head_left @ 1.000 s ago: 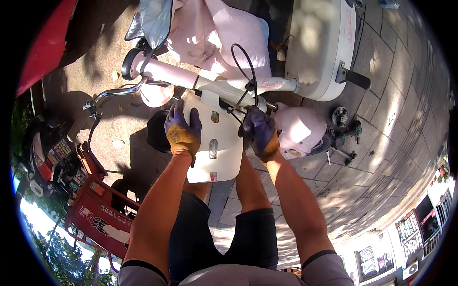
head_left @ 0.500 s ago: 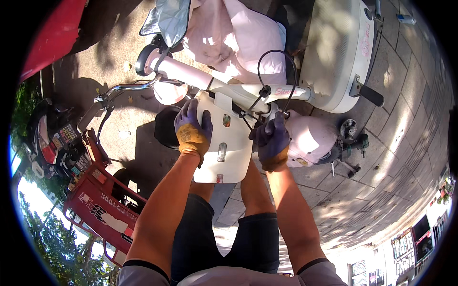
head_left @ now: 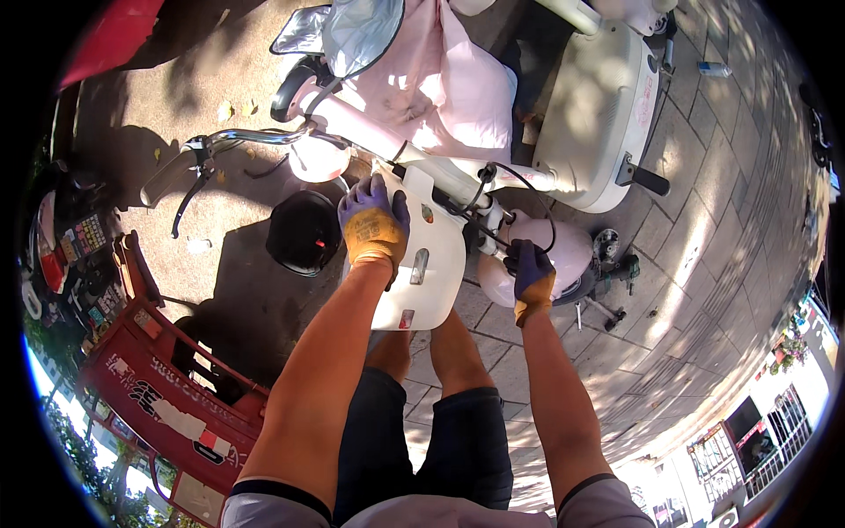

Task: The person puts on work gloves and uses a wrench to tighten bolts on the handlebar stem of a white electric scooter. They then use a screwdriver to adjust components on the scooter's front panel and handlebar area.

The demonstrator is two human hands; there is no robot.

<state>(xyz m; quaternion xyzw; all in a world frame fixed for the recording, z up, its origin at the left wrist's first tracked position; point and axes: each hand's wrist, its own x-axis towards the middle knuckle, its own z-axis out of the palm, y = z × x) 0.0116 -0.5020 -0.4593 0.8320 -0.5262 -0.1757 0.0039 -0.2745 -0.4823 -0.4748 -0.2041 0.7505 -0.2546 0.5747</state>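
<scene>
My left hand (head_left: 374, 227), in a purple and yellow glove, is closed on the left edge of a cream plastic panel (head_left: 440, 268) with small reflectors and a slot. The panel stands against the pale pink and white frame tube (head_left: 431, 167) of a two-wheeler. My right hand (head_left: 531, 280), gloved alike, is pinched around a thin black cable (head_left: 551, 216) that loops out from the frame. The fingertips partly hide the cable's end. Just beyond this hand is a rounded pale pink part (head_left: 563, 251).
Chrome handlebars (head_left: 255, 135) reach left, with a pink cover (head_left: 440, 79) behind. A white body section with a black footpeg (head_left: 650, 181) stands right. A green power drill (head_left: 623, 271) and a hammer (head_left: 607, 310) lie on the paving. Left are a black container (head_left: 304, 231) and a red cargo vehicle (head_left: 167, 396).
My right hand has moved right and downward, away from the frame, with the cable between its fingers. My left hand stays on the panel. The whole view has shifted somewhat.
</scene>
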